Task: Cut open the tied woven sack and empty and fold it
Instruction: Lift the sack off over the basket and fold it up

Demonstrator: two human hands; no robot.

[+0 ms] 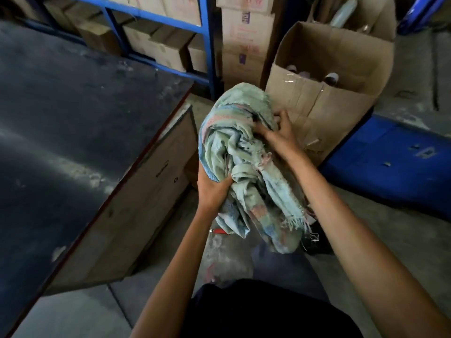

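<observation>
Left hand (pixel 213 189) clamps the bunched woven sack (pixel 244 167) from beneath; right hand (pixel 278 135) grips its upper folds. Flatten layers between both grips before creasing.

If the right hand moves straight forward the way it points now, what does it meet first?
The right hand already presses into the bundled woven sack, so it meets the sack first. Beyond that probably the stacked cartons, though depth is unclear.
</observation>
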